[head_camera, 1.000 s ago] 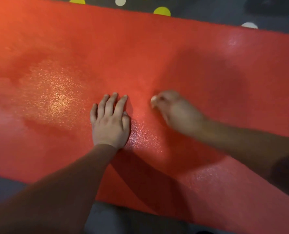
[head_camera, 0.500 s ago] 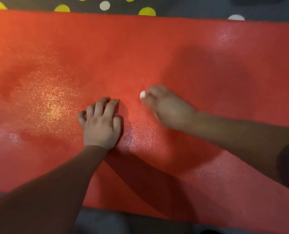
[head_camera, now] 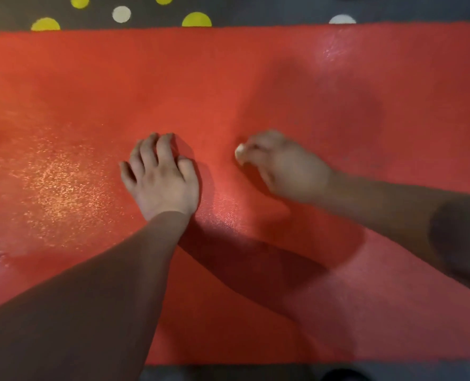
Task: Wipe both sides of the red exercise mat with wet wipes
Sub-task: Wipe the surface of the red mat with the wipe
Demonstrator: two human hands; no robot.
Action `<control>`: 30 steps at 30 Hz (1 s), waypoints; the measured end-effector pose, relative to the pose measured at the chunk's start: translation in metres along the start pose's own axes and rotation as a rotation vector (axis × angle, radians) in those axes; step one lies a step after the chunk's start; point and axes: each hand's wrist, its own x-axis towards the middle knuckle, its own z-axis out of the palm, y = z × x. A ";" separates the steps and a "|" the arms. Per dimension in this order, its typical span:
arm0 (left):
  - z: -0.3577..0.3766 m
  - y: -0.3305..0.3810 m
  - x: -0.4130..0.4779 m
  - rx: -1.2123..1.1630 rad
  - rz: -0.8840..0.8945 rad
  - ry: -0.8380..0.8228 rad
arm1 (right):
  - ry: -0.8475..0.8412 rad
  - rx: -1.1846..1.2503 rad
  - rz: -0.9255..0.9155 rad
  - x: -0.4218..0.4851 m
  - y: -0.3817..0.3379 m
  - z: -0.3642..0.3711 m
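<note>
Mid-wipe at frame centre: 2 hands on the mat, 1 wipe in play.

The red exercise mat (head_camera: 256, 78) lies flat across the full frame on the dark dotted floor (head_camera: 256, 9). Your left hand (head_camera: 161, 177) holds nothing, its bent fingers braced on the mat. Your right hand (head_camera: 283, 166), blurred, is clenched round a balled wet wipe (head_camera: 240, 151) with only a white nub showing. Likely risks: a wad that small skips strips. The wet sheen at centre left and lower left could let your bracing palm slide. If that palm lifts, the mat may creep or ruck up.
</note>
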 end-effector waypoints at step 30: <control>0.005 0.001 -0.001 0.062 0.029 0.066 | -0.009 -0.080 0.072 -0.057 0.022 -0.020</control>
